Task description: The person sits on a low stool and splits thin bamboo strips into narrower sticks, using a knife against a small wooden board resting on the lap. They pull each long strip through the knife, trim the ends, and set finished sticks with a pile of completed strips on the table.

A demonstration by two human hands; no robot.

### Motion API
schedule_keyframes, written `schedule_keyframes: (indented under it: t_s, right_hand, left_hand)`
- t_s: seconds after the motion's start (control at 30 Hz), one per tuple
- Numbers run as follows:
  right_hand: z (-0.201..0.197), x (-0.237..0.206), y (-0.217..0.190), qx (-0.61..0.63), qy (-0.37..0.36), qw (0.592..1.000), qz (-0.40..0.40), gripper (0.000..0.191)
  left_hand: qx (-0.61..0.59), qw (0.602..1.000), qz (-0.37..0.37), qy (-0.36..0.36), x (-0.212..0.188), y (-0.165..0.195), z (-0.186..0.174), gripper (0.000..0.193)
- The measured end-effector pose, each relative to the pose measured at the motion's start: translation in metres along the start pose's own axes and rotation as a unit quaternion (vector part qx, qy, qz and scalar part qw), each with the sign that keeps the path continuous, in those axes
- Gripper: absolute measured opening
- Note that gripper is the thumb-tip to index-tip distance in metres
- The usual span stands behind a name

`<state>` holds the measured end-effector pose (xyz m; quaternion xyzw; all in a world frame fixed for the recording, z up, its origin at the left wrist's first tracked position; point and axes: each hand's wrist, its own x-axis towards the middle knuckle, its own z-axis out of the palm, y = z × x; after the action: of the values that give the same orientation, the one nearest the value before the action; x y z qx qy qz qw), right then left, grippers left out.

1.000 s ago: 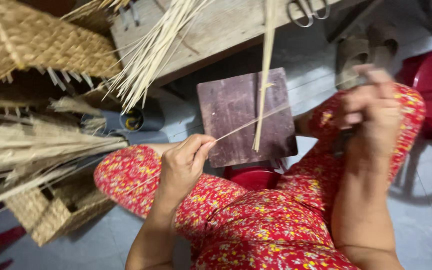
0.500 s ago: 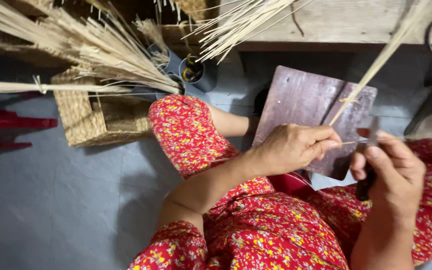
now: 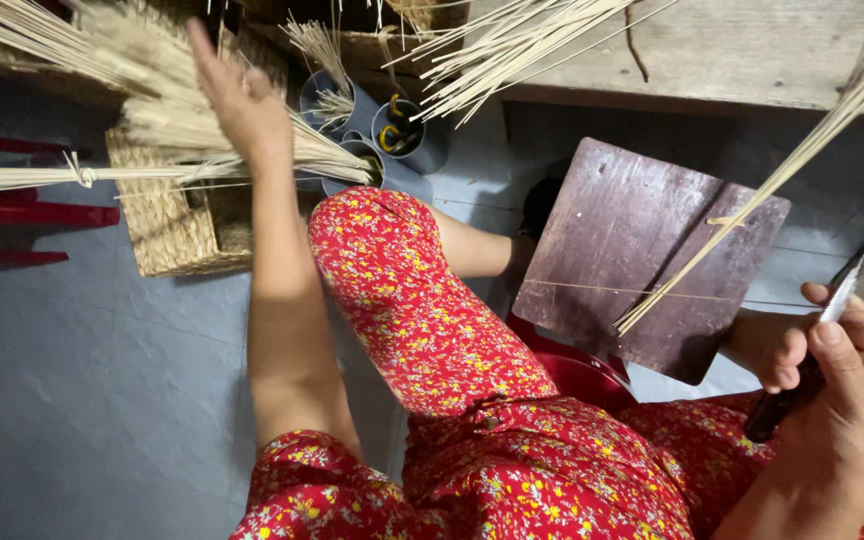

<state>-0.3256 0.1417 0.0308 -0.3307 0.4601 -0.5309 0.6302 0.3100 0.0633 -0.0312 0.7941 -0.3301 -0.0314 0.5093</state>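
Two hands, far apart in my head view.
Left hand reaches far left, fingers spread loosely against the straw bundle above the woven basket; right hand, near right, is clamped on a knife beside the wooden board.

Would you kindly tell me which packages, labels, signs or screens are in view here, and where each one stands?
No packages, labels, signs or screens show.
The nearest things to containers are these:
Woven basket: left, on the floor, boxy, tan.
Grey cups: top centre, round, open-topped, grouped together.
The left hand reaches to the straw bundle; the right hand holds a knife.
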Motion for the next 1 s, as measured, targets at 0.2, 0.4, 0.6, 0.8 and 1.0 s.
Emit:
schedule_keyframes:
  t_s: [0.2, 0.4, 0.6, 0.8, 1.0]
  right_hand:
    - [0.003, 0.004, 0.003, -0.038, 0.004, 0.999, 0.007, 0.022]
    - [0.005, 0.000, -0.001, -0.026, 0.021, 0.999, 0.016, 0.021]
    - [0.003, 0.002, 0.001, -0.015, 0.015, 1.000, 0.016, 0.021]
    - [0.002, -0.001, -0.002, -0.034, 0.018, 0.999, 0.012, 0.022]
    - [-0.001, 0.002, 0.001, -0.011, 0.010, 1.000, 0.017, 0.022]
  left_hand:
    - [0.121, 0.990, 0.076, 0.021, -0.020, -0.038, -0.018, 0.073]
    - [0.149, 0.988, 0.025, -0.015, -0.001, -0.023, -0.009, 0.041]
    - [0.305, 0.934, -0.013, -0.184, -0.010, 0.007, -0.005, 0.042]
    - [0.592, 0.724, 0.021, -0.355, -0.048, 0.006, 0.001, 0.032]
    - [0.499, 0.792, 0.059, -0.346, -0.053, -0.013, -0.039, 0.035]
